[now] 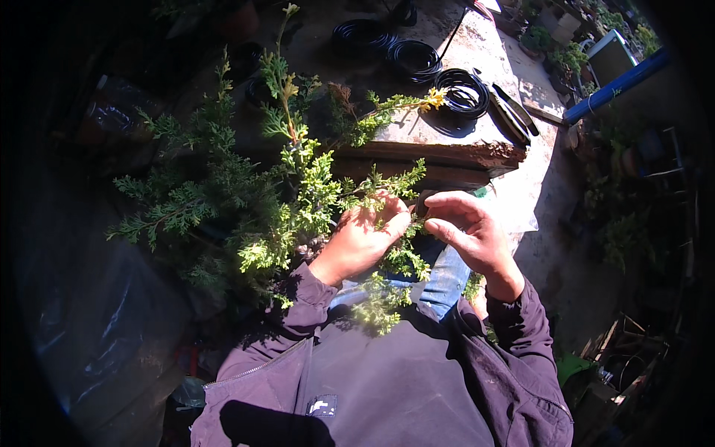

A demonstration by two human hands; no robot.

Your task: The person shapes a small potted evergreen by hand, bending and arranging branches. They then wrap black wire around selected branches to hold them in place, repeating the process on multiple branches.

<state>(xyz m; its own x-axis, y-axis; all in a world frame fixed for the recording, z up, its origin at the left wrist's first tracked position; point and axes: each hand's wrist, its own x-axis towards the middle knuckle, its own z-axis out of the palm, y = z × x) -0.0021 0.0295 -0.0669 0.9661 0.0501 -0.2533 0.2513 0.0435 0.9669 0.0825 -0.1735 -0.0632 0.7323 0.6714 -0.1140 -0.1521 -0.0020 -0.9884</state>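
Note:
A juniper-like conifer (pixel 309 182) with bright green, scaly foliage stands in front of me and to the left, its branches spreading out on several sides. My left hand (pixel 363 237) is closed around a thin leafy branch, the fingertips partly hidden in the sprigs. Just right of it, my right hand (pixel 471 232) is curved, thumb and forefinger apart beside the tip of that branch. No object shows between those two fingers. Below the hands a sunlit sprig (pixel 380 305) hangs over my lap.
Several coils of black wire (pixel 462 94) lie on the worn wooden bench (pixel 477 45) ahead. Beside them rest dark-handled pliers or cutters (pixel 514 112). A blue pole (pixel 617 86) crosses at the upper right, near potted plants. Plastic sheeting (pixel 97 335) hangs at the left.

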